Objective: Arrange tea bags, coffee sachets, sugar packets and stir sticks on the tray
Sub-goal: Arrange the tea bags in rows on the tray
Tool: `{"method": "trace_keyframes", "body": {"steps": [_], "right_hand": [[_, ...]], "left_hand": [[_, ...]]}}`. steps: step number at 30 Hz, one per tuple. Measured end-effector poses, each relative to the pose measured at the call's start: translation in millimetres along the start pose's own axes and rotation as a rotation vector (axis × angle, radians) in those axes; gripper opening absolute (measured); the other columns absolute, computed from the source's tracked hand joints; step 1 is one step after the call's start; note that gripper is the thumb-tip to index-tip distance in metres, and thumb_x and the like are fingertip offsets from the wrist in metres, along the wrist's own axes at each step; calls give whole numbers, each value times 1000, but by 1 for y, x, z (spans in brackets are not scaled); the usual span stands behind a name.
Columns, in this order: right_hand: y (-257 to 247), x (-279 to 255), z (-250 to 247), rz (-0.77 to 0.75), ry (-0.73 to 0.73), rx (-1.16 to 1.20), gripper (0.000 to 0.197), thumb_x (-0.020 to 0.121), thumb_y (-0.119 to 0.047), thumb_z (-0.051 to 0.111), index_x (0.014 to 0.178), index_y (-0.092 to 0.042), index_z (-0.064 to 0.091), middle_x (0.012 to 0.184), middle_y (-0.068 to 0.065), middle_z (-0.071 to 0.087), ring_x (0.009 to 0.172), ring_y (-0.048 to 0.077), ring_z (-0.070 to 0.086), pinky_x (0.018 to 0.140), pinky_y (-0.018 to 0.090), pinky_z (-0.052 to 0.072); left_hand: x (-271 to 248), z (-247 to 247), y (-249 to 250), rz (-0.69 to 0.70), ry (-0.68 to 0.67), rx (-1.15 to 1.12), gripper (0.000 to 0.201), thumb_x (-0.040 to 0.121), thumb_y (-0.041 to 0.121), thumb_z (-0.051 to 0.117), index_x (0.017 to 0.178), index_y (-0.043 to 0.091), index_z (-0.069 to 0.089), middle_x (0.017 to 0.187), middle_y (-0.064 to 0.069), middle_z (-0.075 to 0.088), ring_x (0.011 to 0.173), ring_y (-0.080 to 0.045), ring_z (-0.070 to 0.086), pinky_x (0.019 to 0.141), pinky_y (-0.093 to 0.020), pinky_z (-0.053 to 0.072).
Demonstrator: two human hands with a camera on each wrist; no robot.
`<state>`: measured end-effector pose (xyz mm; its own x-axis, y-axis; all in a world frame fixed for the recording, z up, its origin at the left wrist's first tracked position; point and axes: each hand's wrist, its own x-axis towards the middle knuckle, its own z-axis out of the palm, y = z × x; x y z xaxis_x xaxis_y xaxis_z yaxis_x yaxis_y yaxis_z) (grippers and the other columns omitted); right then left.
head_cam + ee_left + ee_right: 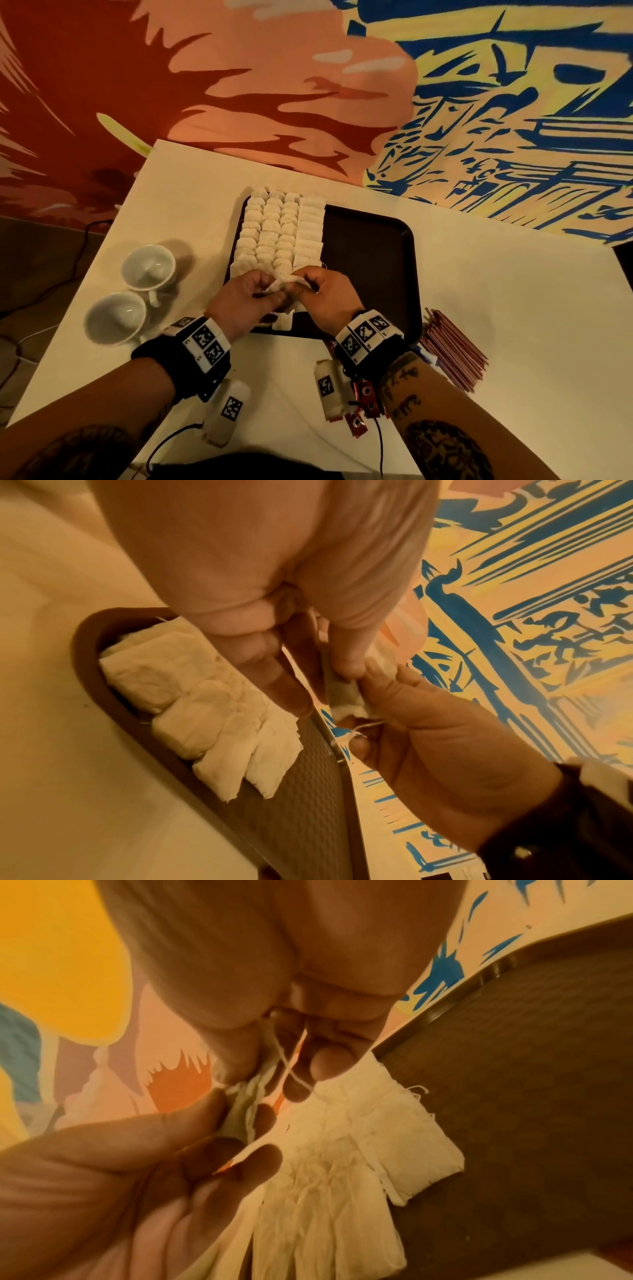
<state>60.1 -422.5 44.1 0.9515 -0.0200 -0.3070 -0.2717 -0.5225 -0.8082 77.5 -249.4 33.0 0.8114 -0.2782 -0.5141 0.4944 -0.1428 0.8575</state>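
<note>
A dark brown tray (373,260) lies mid-table; its left half is covered with rows of white tea bags (279,229). Over the tray's near edge, my left hand (270,291) and right hand (305,284) both pinch one white tea bag (286,282) between them. In the left wrist view my left hand (342,669) pinches the tea bag (346,699) and the right hand (363,739) holds its string end. The right wrist view has the bag (245,1112) wound with string between both hands. Red stir sticks (452,349) lie right of the tray. Red sachets (363,401) lie under my right wrist.
Two white cups (149,267) (116,317) stand left of the tray. A loose tea bag (282,322) sits at the tray's near edge below my hands. The tray's right half is bare. A painted wall runs behind the white table (513,308).
</note>
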Motion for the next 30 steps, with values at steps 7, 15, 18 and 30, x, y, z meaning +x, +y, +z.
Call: {"method": "trace_keyframes", "body": {"steps": [7,15,18,30], "right_hand": [[18,6,-30,133,-10,-277,11,96,-36,63,101,-30,70,90,-11,69,78,4,64,68,19,48],[40,15,-15,164,-317,-605,10,92,-39,66,96,-30,67,94,-7,63,81,9,60,66,23,45],[44,20,-7,190,-305,-582,7,91,-37,67,94,-31,68,94,-6,65,83,9,61,70,25,51],[49,37,-2,246,-242,-556,18,90,-37,70,105,-28,67,103,-2,66,89,14,62,77,30,53]], "left_hand": [[17,-46,-15,53,359,269,14,93,24,64,86,35,63,96,8,71,92,-21,68,85,-38,55],[27,-63,-47,-161,339,706,39,94,22,60,133,17,54,126,-8,66,114,-29,61,95,-35,44],[29,-65,-58,-219,280,755,43,92,23,63,134,21,52,126,-7,67,115,-29,61,98,-36,45],[26,-66,-65,-232,234,765,40,92,20,61,132,20,53,128,-8,65,117,-30,59,100,-35,44]]}}
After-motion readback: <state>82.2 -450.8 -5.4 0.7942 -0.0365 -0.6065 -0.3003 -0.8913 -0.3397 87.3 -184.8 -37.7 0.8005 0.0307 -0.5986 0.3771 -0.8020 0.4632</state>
